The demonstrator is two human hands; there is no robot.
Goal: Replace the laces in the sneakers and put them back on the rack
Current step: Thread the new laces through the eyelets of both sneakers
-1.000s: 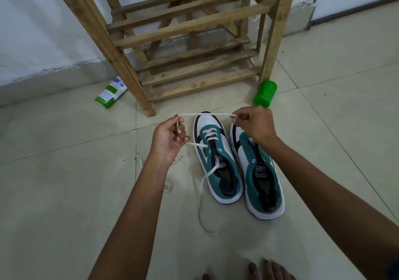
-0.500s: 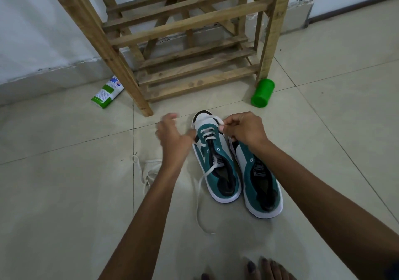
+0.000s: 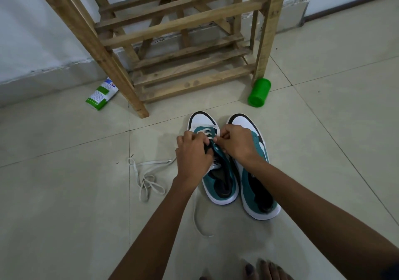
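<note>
Two teal-and-white sneakers sit side by side on the pale tiled floor in the middle of the frame, toes pointing up toward the wooden rack that fills the upper centre. The left sneaker is the one being worked on: a white lace crosses its lowest eyelets near the toe, and both hands meet over it. The left hand lies over the tongue with its fingers curled down onto the shoe's throat, gripping there; whether it also holds lace I cannot tell. The right hand reaches across the right sneaker, thumb and fingertips pinched on the lace at the eyelets. One loose tail of the lace runs from under the left forearm down to the floor at lower centre. A second lace lies in slack loops on the tiles just left of the left wrist, apart from the shoes. A green cylindrical container lies on its side by the rack's right leg, and a green-and-white tube lies by the left leg, near the wall. Bare toes show at the bottom edge.
</note>
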